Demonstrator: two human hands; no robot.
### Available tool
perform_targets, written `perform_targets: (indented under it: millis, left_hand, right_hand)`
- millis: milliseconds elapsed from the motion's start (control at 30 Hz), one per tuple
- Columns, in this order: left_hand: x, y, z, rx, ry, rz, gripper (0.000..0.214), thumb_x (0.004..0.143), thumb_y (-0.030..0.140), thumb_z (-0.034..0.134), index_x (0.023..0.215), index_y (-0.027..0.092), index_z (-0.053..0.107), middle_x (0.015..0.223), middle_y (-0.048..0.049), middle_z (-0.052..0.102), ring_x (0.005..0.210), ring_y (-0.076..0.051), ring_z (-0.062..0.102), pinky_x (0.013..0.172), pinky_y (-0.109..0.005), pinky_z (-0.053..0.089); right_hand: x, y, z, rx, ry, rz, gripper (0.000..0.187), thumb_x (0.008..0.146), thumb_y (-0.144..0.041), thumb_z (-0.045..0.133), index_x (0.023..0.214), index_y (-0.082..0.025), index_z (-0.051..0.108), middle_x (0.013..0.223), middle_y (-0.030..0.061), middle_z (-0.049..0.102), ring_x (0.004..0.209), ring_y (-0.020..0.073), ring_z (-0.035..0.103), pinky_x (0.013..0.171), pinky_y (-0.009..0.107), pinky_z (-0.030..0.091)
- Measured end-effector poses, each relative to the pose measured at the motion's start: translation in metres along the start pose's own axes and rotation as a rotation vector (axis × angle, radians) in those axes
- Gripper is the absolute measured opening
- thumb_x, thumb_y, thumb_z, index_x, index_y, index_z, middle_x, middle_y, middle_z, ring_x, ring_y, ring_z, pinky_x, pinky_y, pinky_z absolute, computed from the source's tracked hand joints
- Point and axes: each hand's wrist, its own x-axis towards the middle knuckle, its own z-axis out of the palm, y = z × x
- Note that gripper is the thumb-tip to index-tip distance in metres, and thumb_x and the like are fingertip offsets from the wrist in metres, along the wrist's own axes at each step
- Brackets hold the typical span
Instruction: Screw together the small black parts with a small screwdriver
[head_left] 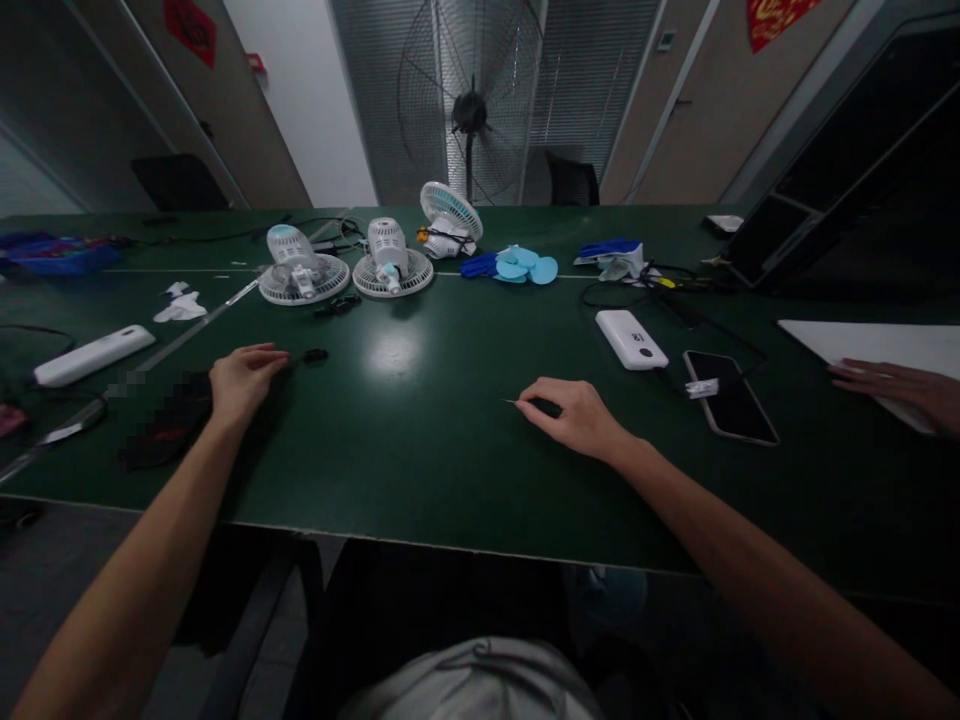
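Observation:
My right hand (571, 415) is closed around a small screwdriver (548, 407) just above the table, its thin metal tip pointing left. Most of the handle is hidden by my fingers. My left hand (246, 383) rests at the left with fingers stretched out to the right and nothing visible in them. Just beyond those fingertips lies a small black piece (316, 355). Beside my left wrist is a dark flat item (172, 425), partly pixelated. Farther back, two white fans (304, 278) lie face down, and a third fan (450, 215) is tilted.
Light-blue fan blades (526, 264) and blue-white gloves (615, 257) lie toward the back. A white power bank (631, 340) and a phone (731, 397) with cables are on the right. Another person's hand (896, 385) rests on a white board (885, 345). A white case (95, 356) lies left.

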Motion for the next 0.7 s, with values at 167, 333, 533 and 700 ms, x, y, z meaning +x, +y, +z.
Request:
perform_targets:
  millis: [167, 333, 533, 700]
  left_hand:
    - [-0.004, 0.005, 0.0, 0.014, 0.071, 0.062, 0.029, 0.087, 0.033, 0.072, 0.11, 0.016, 0.078, 0.115, -0.0016, 0.07, 0.104, -0.02, 0.065, 0.097, -0.029, 0.048]
    - [-0.004, 0.007, 0.005, -0.052, 0.132, 0.059, 0.032, 0.091, 0.032, 0.067, 0.116, 0.013, 0.075, 0.105, -0.0035, 0.074, 0.089, -0.016, 0.068, 0.085, -0.025, 0.053]
    - [-0.004, 0.011, 0.012, -0.144, 0.088, 0.098, 0.033, 0.09, 0.031, 0.07, 0.118, 0.013, 0.073, 0.116, -0.0047, 0.073, 0.1, -0.016, 0.068, 0.095, -0.026, 0.053]
    - [-0.007, 0.02, 0.017, -0.242, -0.002, 0.144, 0.035, 0.091, 0.024, 0.068, 0.122, 0.009, 0.069, 0.118, -0.0076, 0.073, 0.105, -0.016, 0.07, 0.1, -0.029, 0.054]
  right_hand:
    - [-0.001, 0.001, -0.001, -0.003, 0.017, 0.008, 0.021, 0.104, -0.034, 0.057, 0.112, -0.021, 0.072, 0.102, 0.0041, 0.074, 0.086, 0.0192, 0.07, 0.074, 0.033, 0.056]
    - [0.0, 0.0, -0.002, -0.006, 0.01, 0.017, 0.021, 0.104, -0.034, 0.057, 0.111, -0.021, 0.072, 0.102, 0.0043, 0.074, 0.087, 0.0192, 0.07, 0.073, 0.032, 0.056]
    - [0.001, 0.001, 0.0, -0.007, 0.003, 0.008, 0.021, 0.105, -0.035, 0.056, 0.112, -0.021, 0.071, 0.103, 0.0048, 0.074, 0.087, 0.0197, 0.07, 0.074, 0.033, 0.057]
    - [0.0, 0.003, 0.002, -0.004, -0.001, 0.014, 0.021, 0.104, -0.035, 0.057, 0.113, -0.021, 0.071, 0.104, 0.0045, 0.074, 0.089, 0.0195, 0.071, 0.073, 0.033, 0.057]
